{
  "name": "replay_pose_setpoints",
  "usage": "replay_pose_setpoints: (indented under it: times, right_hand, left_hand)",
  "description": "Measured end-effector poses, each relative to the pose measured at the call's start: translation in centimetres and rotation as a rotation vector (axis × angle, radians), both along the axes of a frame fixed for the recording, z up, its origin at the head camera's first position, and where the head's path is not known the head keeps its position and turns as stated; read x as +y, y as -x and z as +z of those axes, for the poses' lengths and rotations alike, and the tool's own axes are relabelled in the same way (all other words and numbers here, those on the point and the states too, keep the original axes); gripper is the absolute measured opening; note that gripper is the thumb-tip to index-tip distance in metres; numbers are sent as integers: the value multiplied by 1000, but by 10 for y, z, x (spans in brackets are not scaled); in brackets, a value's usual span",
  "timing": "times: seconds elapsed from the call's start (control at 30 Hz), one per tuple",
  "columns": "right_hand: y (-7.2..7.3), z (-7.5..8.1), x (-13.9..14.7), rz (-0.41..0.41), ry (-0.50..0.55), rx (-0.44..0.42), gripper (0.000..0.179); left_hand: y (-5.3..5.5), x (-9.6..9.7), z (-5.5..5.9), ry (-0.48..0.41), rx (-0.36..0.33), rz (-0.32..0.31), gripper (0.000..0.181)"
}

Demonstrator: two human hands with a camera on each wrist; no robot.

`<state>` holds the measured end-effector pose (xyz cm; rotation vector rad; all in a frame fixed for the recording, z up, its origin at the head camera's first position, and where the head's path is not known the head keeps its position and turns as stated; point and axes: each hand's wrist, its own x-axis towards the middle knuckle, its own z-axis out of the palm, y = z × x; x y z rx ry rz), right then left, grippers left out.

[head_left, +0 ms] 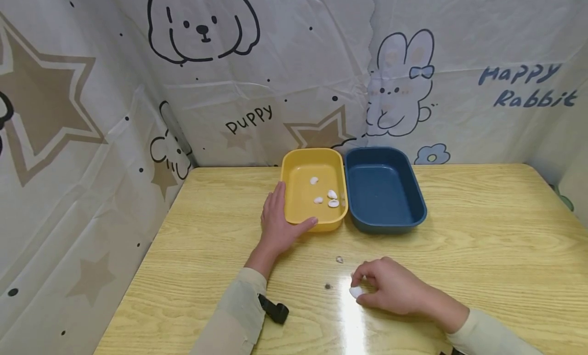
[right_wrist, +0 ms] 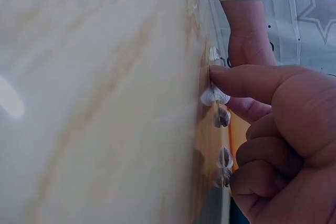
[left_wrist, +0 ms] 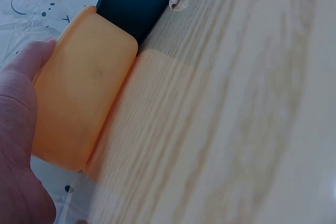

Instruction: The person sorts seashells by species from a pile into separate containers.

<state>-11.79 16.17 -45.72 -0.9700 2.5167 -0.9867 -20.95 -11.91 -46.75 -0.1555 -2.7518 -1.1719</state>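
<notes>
My left hand rests against the near left corner of a yellow plastic bin, fingers straight along its side and thumb along the front rim. In the left wrist view the straight thumb lies against the bin wall. Several white shells lie on the bin's floor. Low over the table, my right hand pinches a white shell between thumb and fingertip; the ribbed shell shows at the fingertip in the right wrist view.
A dark blue bin stands close against the yellow one on its right. On the wooden table lie a clear faceted piece and a small dark piece. A printed cloth hangs behind the table and at its left.
</notes>
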Motion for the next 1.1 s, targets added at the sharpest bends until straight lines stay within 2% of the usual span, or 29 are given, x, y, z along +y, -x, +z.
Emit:
replay_pose_setpoints:
  times: [0.3, 0.53, 1.1]
  right_hand:
    - [-2, 1, -1, 13, 49, 2, 20]
    - [-2, 0, -4, -7, 80, -10, 19]
    - [4, 17, -4, -46, 101, -51, 18]
  left_hand:
    - [0, -1, -2, 7, -4, 5, 121]
    - [0, -2, -3, 9, 3, 3, 121]
    - [1, -1, -2, -2, 29, -3, 120]
